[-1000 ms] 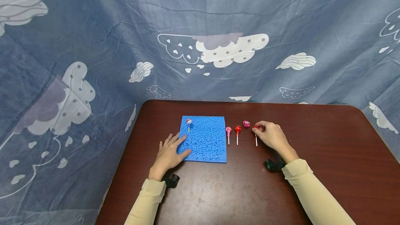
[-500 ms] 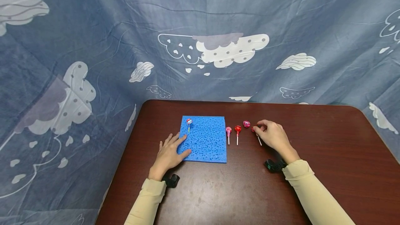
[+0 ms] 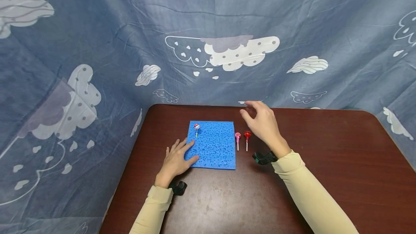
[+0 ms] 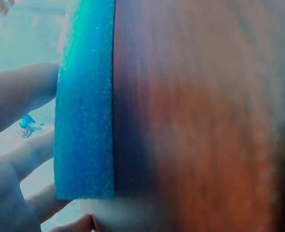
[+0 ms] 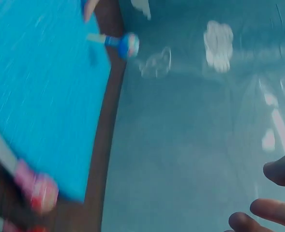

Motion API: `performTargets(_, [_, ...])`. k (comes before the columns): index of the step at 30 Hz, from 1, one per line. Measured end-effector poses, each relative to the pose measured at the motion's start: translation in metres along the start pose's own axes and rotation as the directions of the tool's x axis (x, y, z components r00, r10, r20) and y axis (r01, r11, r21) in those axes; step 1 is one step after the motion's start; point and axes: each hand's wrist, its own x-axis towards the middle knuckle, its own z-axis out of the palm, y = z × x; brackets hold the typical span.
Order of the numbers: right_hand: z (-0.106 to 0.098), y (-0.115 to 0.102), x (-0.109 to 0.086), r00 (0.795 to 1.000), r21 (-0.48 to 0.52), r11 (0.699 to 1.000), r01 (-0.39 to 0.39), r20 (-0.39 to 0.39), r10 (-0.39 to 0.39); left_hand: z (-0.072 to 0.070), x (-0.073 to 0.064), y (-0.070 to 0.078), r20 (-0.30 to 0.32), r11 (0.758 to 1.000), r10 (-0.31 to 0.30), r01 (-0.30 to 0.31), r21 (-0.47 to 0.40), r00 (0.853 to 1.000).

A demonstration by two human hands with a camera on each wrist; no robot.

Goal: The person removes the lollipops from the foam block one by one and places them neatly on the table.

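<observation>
My left hand (image 3: pixel 176 162) lies spread at the left edge of a blue foam board (image 3: pixel 214 145), thumb and forefinger on top. A lollipop (image 3: pixel 196 127) with a blue, white and red wrapper stands in the board's upper left. My right hand (image 3: pixel 262 124) is raised over the table, right of the board, thumb and fingers parted. The right wrist view shows nothing between its fingers. Just left of it lie a pink lollipop (image 3: pixel 238 136) and a red lollipop (image 3: pixel 247 135), sticks towards me. The lollipops farther right are hidden by the hand.
The brown wooden table (image 3: pixel 341 154) ends at a blue cloud-print curtain (image 3: pixel 227 10) behind and at the sides. Dark wrist cameras sit on both wrists, the left one (image 3: pixel 178 187) close to the tabletop.
My right hand has let go of a red lollipop and moved up and to the left, its fingers spreading. My left hand and the foam board have stayed put.
</observation>
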Motion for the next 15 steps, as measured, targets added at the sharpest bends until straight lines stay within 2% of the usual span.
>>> performTargets(7, [0.046, -0.041, 0.013, 0.987, -0.004, 0.999, 0.036, 0.154, -0.035, 0.000, 0.000, 0.001, -0.001, 1.000, 0.001, -0.001, 0.006, 1.000])
performTargets(11, [0.077, -0.052, 0.013, 0.969, -0.049, 0.997, 0.068, 0.239, -0.054, 0.000, 0.001, 0.002, -0.002, 1.000, 0.002, -0.002, 0.016, 1.000])
performTargets(15, [0.106, -0.056, 0.008, 0.953, -0.066, 0.989, 0.133, 0.281, -0.109, 0.001, 0.001, 0.000, -0.005, 1.000, -0.005, 0.005, 0.022, 1.000])
